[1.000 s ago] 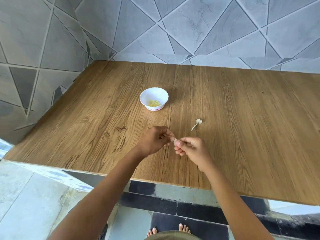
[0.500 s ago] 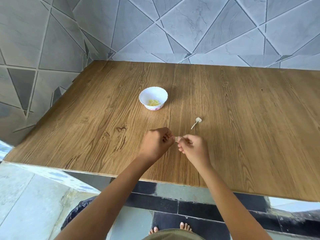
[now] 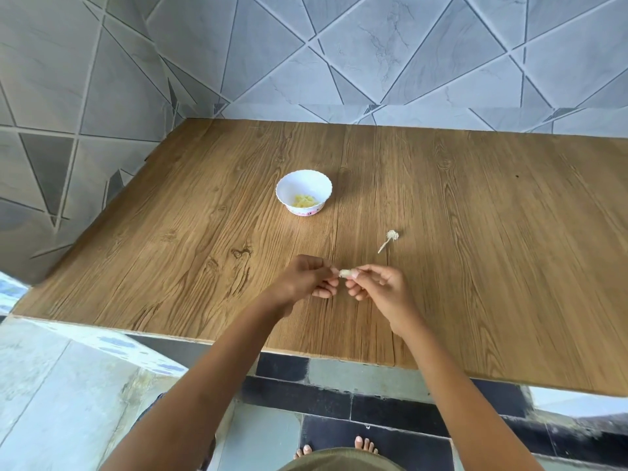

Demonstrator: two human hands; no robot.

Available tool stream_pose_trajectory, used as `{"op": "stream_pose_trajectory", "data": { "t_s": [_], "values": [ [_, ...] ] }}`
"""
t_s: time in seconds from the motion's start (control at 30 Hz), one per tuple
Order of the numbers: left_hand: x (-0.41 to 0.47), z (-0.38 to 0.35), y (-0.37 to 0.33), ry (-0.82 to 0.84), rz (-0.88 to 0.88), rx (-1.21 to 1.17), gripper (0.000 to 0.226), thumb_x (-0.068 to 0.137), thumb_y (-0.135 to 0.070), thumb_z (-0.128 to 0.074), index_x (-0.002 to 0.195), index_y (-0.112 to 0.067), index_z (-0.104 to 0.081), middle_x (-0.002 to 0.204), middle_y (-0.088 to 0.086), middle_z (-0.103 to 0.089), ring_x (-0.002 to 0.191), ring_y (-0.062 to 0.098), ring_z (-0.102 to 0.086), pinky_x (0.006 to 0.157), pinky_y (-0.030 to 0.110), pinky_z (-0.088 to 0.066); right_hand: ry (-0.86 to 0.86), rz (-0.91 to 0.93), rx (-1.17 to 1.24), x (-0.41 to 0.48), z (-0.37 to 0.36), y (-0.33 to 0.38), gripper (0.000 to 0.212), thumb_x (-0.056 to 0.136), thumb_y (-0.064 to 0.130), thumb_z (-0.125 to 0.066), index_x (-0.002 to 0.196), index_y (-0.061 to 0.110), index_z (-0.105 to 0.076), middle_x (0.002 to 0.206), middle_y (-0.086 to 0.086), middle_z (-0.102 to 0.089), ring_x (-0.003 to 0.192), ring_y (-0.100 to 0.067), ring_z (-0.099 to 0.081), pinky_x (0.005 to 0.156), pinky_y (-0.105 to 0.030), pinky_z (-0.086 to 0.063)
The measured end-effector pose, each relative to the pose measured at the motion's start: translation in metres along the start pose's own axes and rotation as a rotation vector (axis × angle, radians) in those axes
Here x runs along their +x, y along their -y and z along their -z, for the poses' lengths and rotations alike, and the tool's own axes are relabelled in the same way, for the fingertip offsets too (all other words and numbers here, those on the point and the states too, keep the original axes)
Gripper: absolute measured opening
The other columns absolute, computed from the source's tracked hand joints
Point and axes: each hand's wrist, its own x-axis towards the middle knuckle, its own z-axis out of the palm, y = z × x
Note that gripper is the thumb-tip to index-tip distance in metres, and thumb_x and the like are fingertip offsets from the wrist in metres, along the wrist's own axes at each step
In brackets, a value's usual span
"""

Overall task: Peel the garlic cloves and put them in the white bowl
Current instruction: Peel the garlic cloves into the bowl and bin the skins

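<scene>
Now pale garlic clove point(image 3: 346, 273) pinched between left hand point(image 3: 307, 278), right hand point(image 3: 380, 287).

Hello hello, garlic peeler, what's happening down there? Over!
Left hand and right hand pinch one garlic clove between them. White bowl beyond, peeled cloves inside. Bare stalk on table, off the path.

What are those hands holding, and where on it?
A small whitish garlic clove: the right hand pinches its right end between fingertips, and the left hand pinches its left end.
</scene>
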Motion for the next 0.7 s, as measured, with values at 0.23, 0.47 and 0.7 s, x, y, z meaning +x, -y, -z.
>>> {"op": "stream_pose_trajectory", "data": {
  "t_s": [0.23, 0.47, 0.7],
  "values": [
    [0.003, 0.007, -0.010, -0.025, 0.107, 0.016, 0.015, 0.092, -0.008, -0.058, 0.080, -0.006, -0.067, 0.067, 0.005, -0.063, 0.055, 0.008, -0.061, 0.054, 0.017, -0.052, -0.013, 0.221, -0.331, 0.007, 0.001, -0.005, 0.018, 0.081, 0.001, -0.071, 0.096, 0.012, -0.072, 0.082, 0.007, -0.071, 0.068, -0.004, -0.067, 0.065, -0.018, -0.055],
    [0.002, 0.002, -0.008, -0.067, 0.067, 0.013, 0.013, 0.091, -0.006, -0.059, 0.080, -0.006, -0.066, 0.073, 0.007, -0.066, 0.064, 0.011, -0.064, 0.059, 0.017, -0.054, -0.098, 0.633, -0.775, 0.005, 0.000, -0.005, 0.014, 0.068, -0.004, -0.077, 0.076, 0.005, -0.071, 0.065, 0.001, -0.067, 0.053, -0.009, -0.060, 0.048, -0.026, -0.054],
    [0.005, -0.002, -0.004, -0.132, 0.073, 0.028, 0.014, 0.092, -0.005, -0.057, 0.084, -0.002, -0.067, 0.074, 0.009, -0.066, 0.063, 0.012, -0.063, 0.059, 0.017, -0.055, -0.114, 0.565, -0.692, 0.004, -0.009, -0.008, 0.017, 0.069, -0.001, -0.077, 0.083, 0.006, -0.073, 0.070, 0.003, -0.068, 0.056, -0.005, -0.059, 0.053, -0.021, -0.054]
  ]
}}
